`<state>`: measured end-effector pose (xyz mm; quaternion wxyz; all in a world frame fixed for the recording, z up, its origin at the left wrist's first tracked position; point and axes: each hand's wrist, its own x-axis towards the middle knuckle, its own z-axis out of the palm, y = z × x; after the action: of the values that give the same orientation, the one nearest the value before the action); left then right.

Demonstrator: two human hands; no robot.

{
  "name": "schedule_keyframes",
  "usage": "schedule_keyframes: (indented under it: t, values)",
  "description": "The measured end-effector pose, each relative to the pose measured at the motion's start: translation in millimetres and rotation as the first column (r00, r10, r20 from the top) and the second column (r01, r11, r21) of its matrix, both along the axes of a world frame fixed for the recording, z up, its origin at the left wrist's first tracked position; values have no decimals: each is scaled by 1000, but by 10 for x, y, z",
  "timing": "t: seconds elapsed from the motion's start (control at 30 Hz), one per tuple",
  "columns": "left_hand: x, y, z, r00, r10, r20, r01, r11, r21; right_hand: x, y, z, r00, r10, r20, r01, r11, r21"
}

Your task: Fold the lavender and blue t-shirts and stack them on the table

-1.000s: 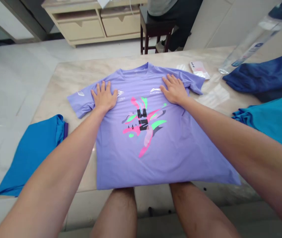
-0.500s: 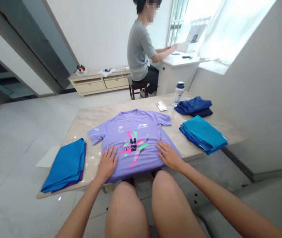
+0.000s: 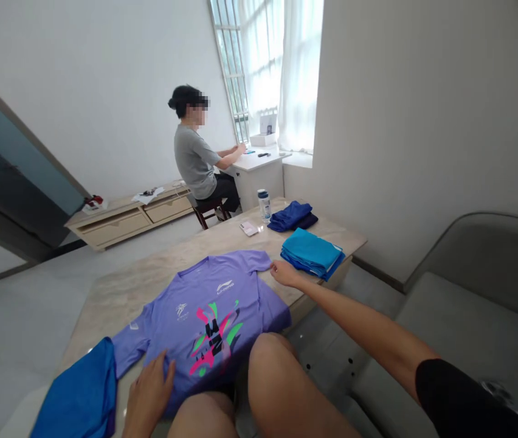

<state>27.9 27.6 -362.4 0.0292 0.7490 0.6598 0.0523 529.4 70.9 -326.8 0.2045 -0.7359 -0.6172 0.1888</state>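
On the marble-topped table [image 3: 143, 286], you are keeping your hands well apart: your left hand [image 3: 148, 395] is resting open, fingers spread, on the lower edge of the lilac Li-Ning T-shirt [image 3: 213, 322], and your right hand [image 3: 284, 273] is reaching to its far sleeve hem, though whether those fingers are pinching the cloth is hard to tell from here. The shirt is lying skewed at the near table edge, its bottom partly hidden behind your thigh [image 3: 295, 389]. Its near sleeve is lying just beside the folded blue shirt [image 3: 81, 392], and the far sleeve is near the teal stack [image 3: 311, 252]. You are risking slips here: a hard pull on that sleeve could drag the hem over the edge, or knock the teal stack askew.
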Motion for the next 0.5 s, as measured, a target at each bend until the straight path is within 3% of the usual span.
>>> schedule_keyframes:
  t: [0.1,0.23,0.33,0.43,0.5]
  values:
    - [-36,236,-143,998,6,60,-11,996,90,141,371,-86,994,-107,28,108,994,-18]
    - [3,407,-354,999,-21,39,13,983,184,230,810,-363,974,-205,94,210,977,-45]
    - [29,494,-430,1000,-9,18,6,985,171,279,1111,-516,973,-188,134,197,979,-56]
    - [29,562,-455,1000,-4,22,0,988,154,327,1440,-502,987,-150,59,151,988,-22]
    - [25,576,-466,1000,-11,29,6,987,159,349,1642,-414,980,-191,-62,192,981,23]
